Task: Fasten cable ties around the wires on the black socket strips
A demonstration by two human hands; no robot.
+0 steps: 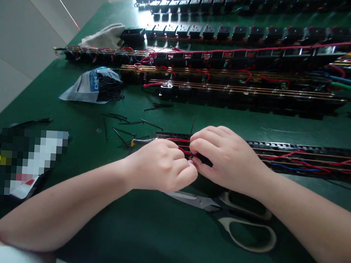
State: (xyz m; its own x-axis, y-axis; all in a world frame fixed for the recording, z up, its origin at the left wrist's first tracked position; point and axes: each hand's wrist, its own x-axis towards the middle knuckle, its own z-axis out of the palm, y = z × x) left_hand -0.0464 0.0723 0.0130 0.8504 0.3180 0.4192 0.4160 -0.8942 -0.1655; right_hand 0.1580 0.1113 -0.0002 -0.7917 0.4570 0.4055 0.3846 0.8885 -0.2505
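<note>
My left hand (164,166) is closed, thumb and forefinger pressed together over a long black strip of wired parts (281,156). My right hand (229,158) meets it there, its fingers curled in a pinch at the red wires (185,150). A thin black cable tie (193,126) sticks up by the right fingertips; its lower part is hidden. What lies between the left fingertips cannot be made out. Just below the hands lie scissors (208,204) with black and grey handles, blades pointing left.
Loose black cable ties (131,122) lie left of the strip, near an opened bag of cable ties (92,86). Behind stand rows of wired socket strips (240,90). A white cloth (105,36) lies at the back left, black cables (18,126) at the left.
</note>
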